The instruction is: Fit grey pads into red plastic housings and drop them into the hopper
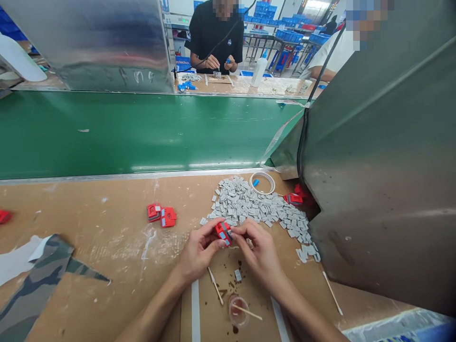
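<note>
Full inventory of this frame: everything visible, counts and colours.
red part: one, red, between both hands
loose red parts: two, red, left of hands
grey pieces: heap, grey, beyond hands
tape roll: one, whitish, behind heap
cup: one, clear, below hands
table: one, brown, under these
conveyor belt: one, green, beyond table
camouflage cloth: one, green-brown, far left
metal panel: one, grey, right
co-worker: one, black shirt, across belt
left hand: one, on red part
right hand: one, on red part
</note>
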A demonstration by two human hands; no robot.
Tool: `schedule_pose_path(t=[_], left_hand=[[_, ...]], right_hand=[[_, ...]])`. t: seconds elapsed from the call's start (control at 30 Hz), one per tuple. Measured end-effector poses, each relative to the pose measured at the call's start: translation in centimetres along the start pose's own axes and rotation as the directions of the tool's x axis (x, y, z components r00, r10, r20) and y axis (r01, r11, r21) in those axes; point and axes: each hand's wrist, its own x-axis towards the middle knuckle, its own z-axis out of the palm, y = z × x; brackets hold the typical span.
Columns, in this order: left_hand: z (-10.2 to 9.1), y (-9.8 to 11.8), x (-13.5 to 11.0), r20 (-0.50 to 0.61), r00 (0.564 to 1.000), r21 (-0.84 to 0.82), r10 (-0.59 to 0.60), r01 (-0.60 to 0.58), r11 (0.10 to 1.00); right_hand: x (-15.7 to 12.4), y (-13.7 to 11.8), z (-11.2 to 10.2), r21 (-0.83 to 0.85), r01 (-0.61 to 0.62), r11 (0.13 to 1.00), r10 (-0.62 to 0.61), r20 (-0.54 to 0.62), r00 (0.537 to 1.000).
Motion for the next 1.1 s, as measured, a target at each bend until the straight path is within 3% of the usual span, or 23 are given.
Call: schedule_pose_path(t=[0.33, 0.77, 1.0, 1.1], left_hand=[[0.0, 0.2, 0.2, 0.024, 1.000, -0.058, 0.012, -0.010, 0.998], [0.3, 0.6, 0.1, -0.006, 1.000, 0.010, -0.027, 0.027, 1.000], [0.1, 0.4, 0.2, 0.013, 1.000, 0.011, -0.010, 0.010, 1.000], [0.1, 0.3, 0.2, -0.010, 1.000, -0.002, -0.024, 0.024, 1.000]], right_hand=[[0.5, 0.5, -0.7, 0.150, -0.095, 0.984, 0.096, 0.000, 0.995], [0.7, 1.2, -0.5, 0.108, 0.027, 0.994, -0.031, 0.041, 0.999], [0.4, 1.2, 0.1, 0.123, -0.090, 0.988, 0.087, 0.024, 0.996], [0.1, 1.4, 0.6, 0.113, -0.077, 0.991, 0.077, 0.001, 0.997]])
